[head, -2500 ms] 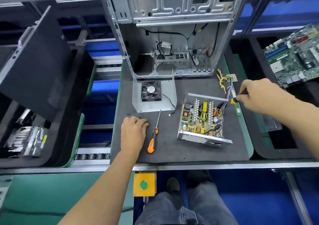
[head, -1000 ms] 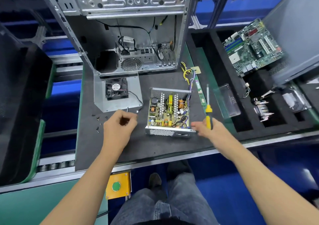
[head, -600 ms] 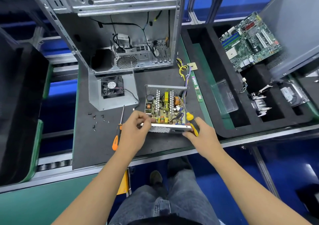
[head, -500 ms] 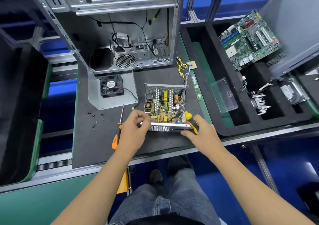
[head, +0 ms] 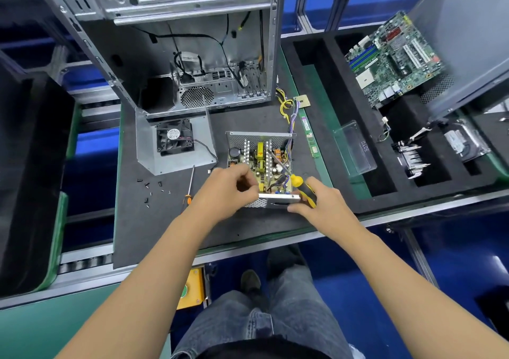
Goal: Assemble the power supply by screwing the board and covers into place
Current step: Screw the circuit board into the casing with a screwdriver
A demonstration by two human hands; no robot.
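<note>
Your open silver metal power supply box (head: 260, 163), its green circuit board (head: 264, 166) exposed, sits on the dark grey work mat (head: 154, 229) in front of the bare steel computer case (head: 192, 55). Your left hand (head: 225, 190) curls over the box's near-left corner, fingertips pinched together; whether they hold a screw, you cannot tell. Your right hand (head: 325, 201) grips the yellow-and-black screwdriver (head: 301, 186), its shaft angled into the board. An orange-handled screwdriver (head: 188, 188) and loose black screws (head: 151, 190) lie left.

One head-worn wide-angle view, looking forward and steeply down.
It sits close above the work mat (head: 165, 229), taking in both forearms, the person's legs and the floor below.
</note>
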